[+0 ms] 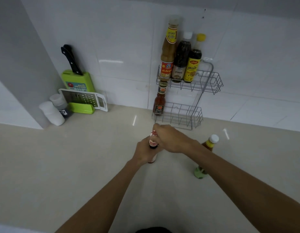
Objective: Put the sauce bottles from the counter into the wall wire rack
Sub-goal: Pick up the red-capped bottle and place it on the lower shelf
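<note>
A two-tier wire rack [211, 84] hangs on the tiled wall. Its upper shelf holds three bottles: a tall brown sauce bottle [168, 52], a dark bottle with a white cap [181, 59] and a yellow-capped bottle [193, 63]. A red chilli sauce bottle [159, 101] stands at the left of the lower shelf. On the counter, both hands grip a red-capped dark sauce bottle [153, 142]: my left hand [145, 153] around its body, my right hand [172, 138] over its neck. A white-capped orange bottle [210, 142] stands to the right, and a green-capped bottle [199, 172] shows beside my right forearm.
At the back left corner stand a green knife block with black-handled knives [75, 78], a white grater [85, 100] and two white-capped containers [53, 111]. The beige counter [78, 157] stretches in front of the wall.
</note>
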Demonstrator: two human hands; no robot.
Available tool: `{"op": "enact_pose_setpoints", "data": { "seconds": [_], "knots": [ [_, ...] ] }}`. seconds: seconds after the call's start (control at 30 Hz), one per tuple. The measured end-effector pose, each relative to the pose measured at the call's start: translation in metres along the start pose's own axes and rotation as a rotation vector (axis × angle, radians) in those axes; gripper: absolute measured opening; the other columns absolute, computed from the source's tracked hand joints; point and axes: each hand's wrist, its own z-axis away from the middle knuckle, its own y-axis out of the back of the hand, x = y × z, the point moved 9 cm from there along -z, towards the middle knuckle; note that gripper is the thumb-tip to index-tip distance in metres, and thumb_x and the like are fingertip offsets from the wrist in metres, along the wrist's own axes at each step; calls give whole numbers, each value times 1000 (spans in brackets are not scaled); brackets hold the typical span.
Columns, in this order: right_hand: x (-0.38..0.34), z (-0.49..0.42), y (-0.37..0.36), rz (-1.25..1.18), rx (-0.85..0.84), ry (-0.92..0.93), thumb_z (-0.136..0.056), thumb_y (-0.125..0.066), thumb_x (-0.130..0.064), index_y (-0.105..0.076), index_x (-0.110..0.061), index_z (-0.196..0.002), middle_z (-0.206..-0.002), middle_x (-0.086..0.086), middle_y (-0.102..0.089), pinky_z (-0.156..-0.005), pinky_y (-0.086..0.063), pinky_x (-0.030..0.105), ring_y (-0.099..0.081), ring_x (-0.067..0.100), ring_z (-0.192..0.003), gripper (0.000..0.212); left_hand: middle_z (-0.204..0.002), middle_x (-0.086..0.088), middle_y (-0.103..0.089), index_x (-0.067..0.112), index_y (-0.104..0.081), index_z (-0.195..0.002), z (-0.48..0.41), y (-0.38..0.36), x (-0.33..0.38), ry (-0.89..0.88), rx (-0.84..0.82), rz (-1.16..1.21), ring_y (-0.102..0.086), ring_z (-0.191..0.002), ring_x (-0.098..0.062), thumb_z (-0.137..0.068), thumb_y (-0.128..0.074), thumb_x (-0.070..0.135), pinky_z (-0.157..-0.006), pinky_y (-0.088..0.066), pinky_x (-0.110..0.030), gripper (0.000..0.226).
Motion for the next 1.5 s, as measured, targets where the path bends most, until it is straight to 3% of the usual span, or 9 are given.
{"op": "enact_pose_setpoints", "data": {
  "seconds": [0.33, 0.57, 0.7, 0.87, 1.0, 1.13, 1.23, 1.4, 1.5],
  "knots": [
    [-21, 32, 82, 379, 396, 299, -92, -23, -57, -48, -17, -68, -57, -1, -53, -51, -33, 29, -47, 20, -49, 53, -54, -4, -68, 15, -63, -51, 15, -2, 72, -104, -252, 30, -64, -54, -13, -75, -68, 23, -69, -56, -31, 26],
    [10, 37, 79, 85, 506, -41, -98, -35, -46, -49, -18, -54, -46, -2, -41, -53, -33, 29, -47, 22, -48, 54, -57, -2, -69, 14, -64, -61, 17, 20, 79, -117, 116, -152, -69, -58, -21, -73, -61, 29, -63, -59, -35, 20],
    [6, 42, 69, 163, 350, -13, -100, -32, -52, -42, -17, -50, -49, 0, -39, -53, -37, 31, -39, 14, -46, 61, -51, -7, -64, 10, -58, -52, 30, -5, 74, -57, -321, -46, -61, -50, -25, -74, -65, 13, -61, -54, -30, 23],
    [-39, 69, 95, 282, 573, 390, -96, -35, -45, -47, -14, -52, -43, -6, -39, -43, -21, 26, -30, 13, -39, 55, -53, -15, -52, 6, -50, -54, 69, -19, 107, -94, -819, 189, -54, -51, -30, -82, -61, -3, -63, -52, -37, 32],
    [-44, 80, 114, 338, 673, 359, -89, -40, -27, -33, -20, -52, -43, -8, -29, -44, -19, 25, -25, 16, -37, 38, -53, -13, -62, 9, -56, -50, 62, 2, 121, -163, -483, -8, -59, -51, -24, -77, -66, 9, -62, -53, -30, 29],
    [-21, 66, 106, 338, 538, 98, -81, -17, -39, -29, -22, -55, -46, -5, -30, -48, -15, 26, -25, 12, -41, 34, -61, 2, -65, 20, -58, -61, 53, 24, 121, -151, 37, -216, -60, -59, -14, -77, -63, 28, -61, -53, -31, 18],
    [3, 57, 96, 280, 480, -88, -88, -19, -43, -31, -21, -56, -55, -3, -40, -51, -23, 27, -37, 14, -51, 41, -76, 2, -60, 21, -58, -77, 53, 21, 114, -131, 189, -364, -47, -71, -18, -83, -60, 31, -64, -41, -29, 12],
    [-7, 59, 92, 262, 448, 80, -97, -26, -56, -62, -17, -72, -54, 0, -52, -53, -38, 30, -48, 19, -54, 58, -52, -5, -66, 10, -58, -54, 47, 3, 106, -94, -258, -137, -64, -53, -19, -74, -65, 21, -64, -56, -32, 23],
    [-24, 70, 102, 321, 551, 186, -94, -26, -53, -49, -23, -55, -45, -4, -43, -47, -36, 29, -40, 15, -43, 54, -52, -13, -65, 6, -57, -52, 58, 0, 119, -156, -441, -95, -60, -52, -20, -75, -66, 17, -68, -56, -36, 28]
  ]
}}
